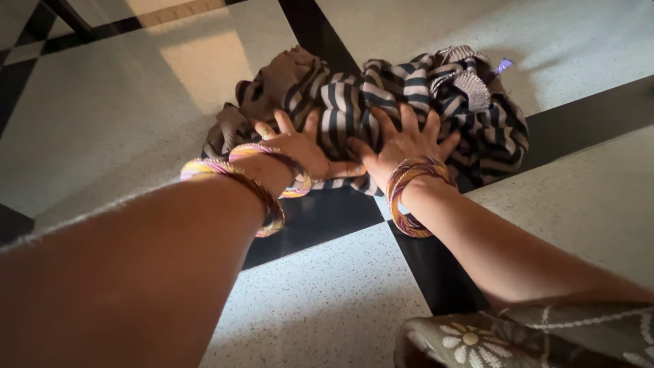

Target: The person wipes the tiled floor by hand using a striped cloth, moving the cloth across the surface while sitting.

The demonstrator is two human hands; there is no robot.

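Striped brown-and-cream cloth [409, 102] lies bunched on the pale speckled floor [116, 116], straight ahead of both hands, its longer spread running left to right across a black floor band [320, 218]. Left hand [296, 146] and right hand [402, 146] press flat on its near edge, fingers spread, gripping nothing firmly. Both reach equally far, bangles [409, 194] at the wrists.

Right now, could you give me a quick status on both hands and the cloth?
Left hand and right hand pressed flat, fingers spread, on striped cloth. Cloth bunched on tiled floor. Nothing in the way.
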